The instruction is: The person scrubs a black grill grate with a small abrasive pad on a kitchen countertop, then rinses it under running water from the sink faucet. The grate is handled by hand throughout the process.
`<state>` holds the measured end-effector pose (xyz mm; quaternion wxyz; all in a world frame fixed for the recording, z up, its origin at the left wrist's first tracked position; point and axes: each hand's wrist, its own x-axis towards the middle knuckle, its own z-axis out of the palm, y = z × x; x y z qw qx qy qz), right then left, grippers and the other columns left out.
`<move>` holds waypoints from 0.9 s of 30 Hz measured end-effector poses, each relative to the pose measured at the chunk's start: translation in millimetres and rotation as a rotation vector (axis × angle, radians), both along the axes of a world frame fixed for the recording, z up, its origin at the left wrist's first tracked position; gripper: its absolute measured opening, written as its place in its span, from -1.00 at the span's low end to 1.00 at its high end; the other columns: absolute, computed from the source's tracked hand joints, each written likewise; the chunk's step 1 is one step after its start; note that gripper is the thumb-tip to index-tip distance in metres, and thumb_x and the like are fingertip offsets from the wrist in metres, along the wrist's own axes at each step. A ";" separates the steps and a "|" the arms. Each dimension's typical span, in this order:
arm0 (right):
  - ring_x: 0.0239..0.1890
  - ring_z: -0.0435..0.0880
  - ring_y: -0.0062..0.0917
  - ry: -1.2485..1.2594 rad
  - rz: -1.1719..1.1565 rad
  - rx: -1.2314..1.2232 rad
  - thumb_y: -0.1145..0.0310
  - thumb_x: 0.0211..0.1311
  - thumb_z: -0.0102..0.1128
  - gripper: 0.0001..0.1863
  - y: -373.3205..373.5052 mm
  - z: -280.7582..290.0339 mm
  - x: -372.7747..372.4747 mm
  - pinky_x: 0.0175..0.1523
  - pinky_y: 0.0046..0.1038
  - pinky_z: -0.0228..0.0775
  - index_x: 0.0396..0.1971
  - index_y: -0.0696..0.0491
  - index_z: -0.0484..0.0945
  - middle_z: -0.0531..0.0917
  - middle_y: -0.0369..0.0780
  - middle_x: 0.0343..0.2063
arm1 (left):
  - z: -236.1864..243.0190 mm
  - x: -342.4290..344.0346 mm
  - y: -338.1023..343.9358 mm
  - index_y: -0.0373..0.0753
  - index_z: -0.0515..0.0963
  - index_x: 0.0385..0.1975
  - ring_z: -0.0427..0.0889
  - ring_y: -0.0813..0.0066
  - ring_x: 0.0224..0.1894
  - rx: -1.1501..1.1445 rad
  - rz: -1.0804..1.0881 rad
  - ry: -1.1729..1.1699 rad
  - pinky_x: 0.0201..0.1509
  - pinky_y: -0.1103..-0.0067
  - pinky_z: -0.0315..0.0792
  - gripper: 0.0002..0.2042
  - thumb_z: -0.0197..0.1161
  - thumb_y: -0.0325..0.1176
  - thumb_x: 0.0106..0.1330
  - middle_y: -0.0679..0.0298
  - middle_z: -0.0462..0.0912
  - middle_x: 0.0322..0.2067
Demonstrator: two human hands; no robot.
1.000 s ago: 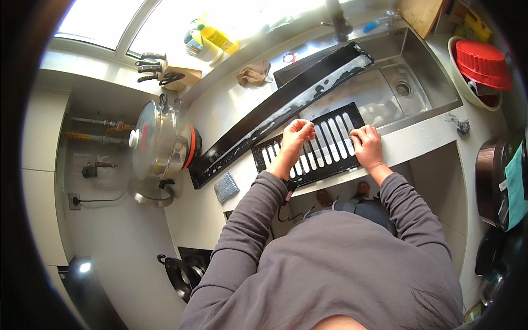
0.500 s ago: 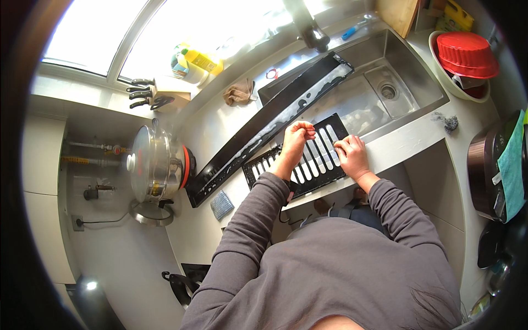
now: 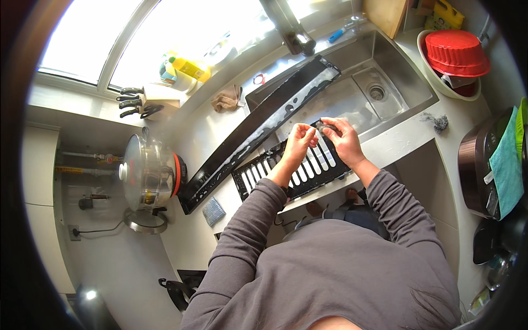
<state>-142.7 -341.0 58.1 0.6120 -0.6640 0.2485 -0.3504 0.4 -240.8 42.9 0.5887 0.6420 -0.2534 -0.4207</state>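
A black slotted grille (image 3: 300, 177) lies on the counter along its front edge, beneath both hands. Over its right part my left hand (image 3: 300, 144) is closed, fingertips pinched together; whatever they hold is hidden. Beside it, my right hand (image 3: 345, 142) curls its fingers round a small grey-brown wad (image 3: 321, 127) that looks like steel wool. The two hands nearly meet at this wad. Behind the grille a long black panel (image 3: 253, 124), streaked with white foam, slants from the counter across the sink (image 3: 404, 69).
Another steel wool wad (image 3: 440, 124) lies right of the sink, near a basin (image 3: 467, 94) holding a red fluted bowl (image 3: 456, 52). A faucet (image 3: 297, 43) overhangs the back. Leftward are a bluish scrub pad (image 3: 213, 211), brown cloth (image 3: 226, 99), steamer pot (image 3: 147, 173) and knife block (image 3: 159, 94).
My right hand has left the grille's right edge and moved up and left toward my left hand, a grey-brown wad now showing in its fingers. The view has shifted slightly.
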 end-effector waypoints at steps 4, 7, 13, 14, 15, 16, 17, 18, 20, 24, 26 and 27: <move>-0.23 0.63 -0.42 0.026 0.094 0.041 0.44 0.15 0.27 -0.79 0.5 4.5 4.3 -0.06 -0.46 0.44 -0.21 0.17 0.64 0.67 -0.14 -0.27 | -1.0 -10.2 -2.5 -0.26 0.33 -0.21 0.52 0.63 -0.47 -0.010 -0.039 -0.033 -0.37 0.67 0.46 -0.81 0.18 -0.33 0.41 0.32 0.54 -0.48; -0.31 0.63 -0.41 0.076 0.064 -0.027 0.46 0.19 0.19 -0.87 2.5 -2.0 6.0 -0.15 -0.43 0.43 -0.30 0.17 0.62 0.67 -0.14 -0.39 | 1.7 -17.1 0.8 -0.27 0.34 -0.25 0.50 0.64 -0.53 0.046 -0.069 -0.051 -0.45 0.67 0.46 -0.82 0.20 -0.36 0.39 0.32 0.53 -0.49; -0.40 0.65 -0.43 0.187 -0.045 -0.001 0.45 0.23 0.15 -0.90 -9.9 -22.2 14.4 -0.23 -0.43 0.46 -0.35 0.14 0.61 0.68 -0.16 -0.49 | 11.2 -19.5 18.5 -0.29 0.41 -0.24 0.57 0.61 -0.44 0.047 -0.096 -0.058 -0.31 0.64 0.51 -0.80 0.15 -0.27 0.43 0.32 0.56 -0.47; -0.40 0.65 -0.47 0.212 -0.080 0.034 0.44 0.23 0.17 -0.90 -14.2 -24.6 14.4 -0.23 -0.44 0.47 -0.33 0.12 0.62 0.68 -0.18 -0.49 | 12.4 -16.5 24.6 -0.29 0.43 -0.22 0.59 0.60 -0.42 0.021 -0.107 -0.045 -0.27 0.63 0.52 -0.78 0.12 -0.23 0.46 0.32 0.56 -0.46; -0.41 0.64 -0.58 0.240 -0.069 0.147 0.42 0.25 0.19 -0.88 -17.4 -26.8 13.7 -0.26 -0.52 0.46 -0.31 0.12 0.64 0.69 -0.27 -0.49 | 13.5 -10.4 32.6 -0.30 0.46 -0.22 0.60 0.58 -0.39 0.055 -0.097 -0.082 -0.23 0.61 0.52 -0.74 0.07 -0.19 0.48 0.33 0.58 -0.44; -0.39 0.62 -0.63 0.150 0.024 0.306 0.39 0.31 0.18 -0.85 -21.3 -28.6 11.8 -0.24 -0.59 0.46 -0.26 0.14 0.64 0.68 -0.31 -0.44 | 14.5 -2.3 42.1 -0.29 0.47 -0.24 0.61 0.57 -0.37 0.071 -0.087 -0.105 -0.22 0.61 0.52 -0.76 0.07 -0.21 0.48 0.31 0.58 -0.42; -0.35 0.61 -0.62 0.069 0.107 0.400 0.38 0.36 0.13 -0.82 -23.3 -30.0 10.2 -0.20 -0.60 0.47 -0.20 0.15 0.62 0.67 -0.30 -0.37 | 14.1 3.1 52.7 -0.28 0.47 -0.26 0.61 0.56 -0.36 0.106 -0.039 -0.115 -0.21 0.61 0.52 -0.82 0.04 -0.30 0.47 0.31 0.58 -0.42; -0.31 0.61 -0.61 0.014 0.152 0.534 0.38 0.41 0.07 -0.79 -25.2 -30.9 7.7 -0.15 -0.62 0.48 -0.14 0.16 0.60 0.66 -0.28 -0.29 | 13.2 9.1 63.1 -0.27 0.47 -0.28 0.61 0.55 -0.35 0.128 0.007 -0.124 -0.20 0.60 0.52 -0.88 0.01 -0.40 0.46 0.31 0.58 -0.43; -0.24 0.60 -0.58 -0.054 0.214 0.714 0.38 0.44 0.00 -0.76 -25.7 -31.8 4.0 -0.06 -0.56 0.50 -0.05 0.16 0.55 0.63 -0.24 -0.20 | 10.9 21.2 85.4 -0.29 0.45 -0.37 0.56 0.53 -0.42 0.107 0.065 -0.072 -0.28 0.61 0.50 -0.86 -0.09 -0.60 0.31 0.29 0.56 -0.48; -0.13 0.58 -0.52 -0.115 0.317 0.908 0.41 0.48 -0.10 -0.72 -14.8 -31.7 5.9 0.06 -0.45 0.50 0.06 0.16 0.47 0.57 -0.20 -0.10 | 2.3 38.0 128.0 -0.27 0.47 -0.40 0.60 0.53 -0.36 0.162 0.123 -0.126 -0.20 0.59 0.51 -0.81 -0.13 -0.63 0.27 0.28 0.58 -0.41; -0.11 0.57 -0.49 -0.079 0.323 0.888 0.44 0.44 -0.04 -0.72 -5.6 -31.3 12.0 0.10 -0.40 0.49 0.07 0.17 0.43 0.53 -0.20 -0.08 | -2.7 42.5 146.6 -0.32 0.52 -0.30 0.61 0.45 -0.29 0.328 0.133 -0.420 -0.15 0.54 0.52 -0.84 -0.04 -0.59 0.27 0.23 0.59 -0.38; -0.11 0.57 -0.49 -0.017 0.327 0.822 0.46 0.40 0.02 -0.72 -0.6 -30.8 15.6 0.11 -0.40 0.49 0.06 0.18 0.43 0.52 -0.19 -0.07 | -4.9 42.3 155.9 -0.32 0.51 -0.25 0.60 0.36 -0.20 0.330 0.154 -0.635 -0.08 0.49 0.50 -0.86 0.02 -0.56 0.27 0.17 0.58 -0.30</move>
